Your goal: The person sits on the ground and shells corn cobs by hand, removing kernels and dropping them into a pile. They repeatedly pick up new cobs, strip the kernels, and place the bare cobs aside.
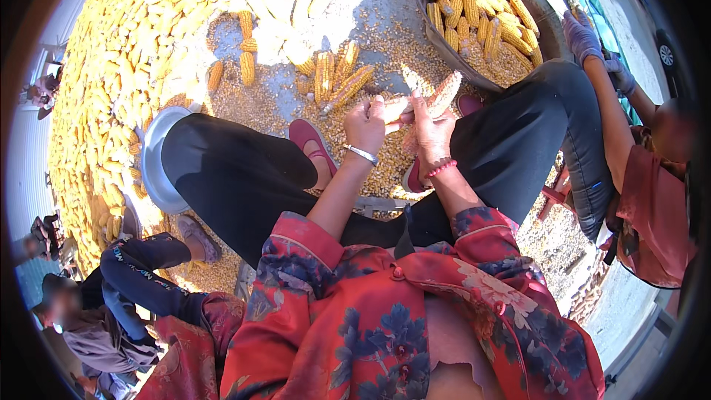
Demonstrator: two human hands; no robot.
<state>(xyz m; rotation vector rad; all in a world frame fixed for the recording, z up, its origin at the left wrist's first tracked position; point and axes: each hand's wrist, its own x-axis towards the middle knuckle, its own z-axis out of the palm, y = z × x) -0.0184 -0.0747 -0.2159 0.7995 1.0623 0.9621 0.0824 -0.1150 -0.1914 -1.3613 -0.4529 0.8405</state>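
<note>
Just above the gap between the knees, my left hand (366, 122) grips a pale, mostly bare corn cob (396, 109), its tip turned towards the other hand. Closed on further stripped cobs (446, 91), my right hand (432, 125) touches or nearly touches that cob; one sticks up past the fingers. How many cobs the right hand holds, I cannot tell. Several partly shelled yellow ears (350, 86) lie beyond the hands on loose kernels (366, 172).
A large round metal tub (425, 22) with ears and kernels stands at the upper right. A pale basin (158, 178) is beside my left knee. A big heap of corn ears (128, 66) spreads at upper left. Co-workers sit close on both sides, the right one with gloved hands (583, 36).
</note>
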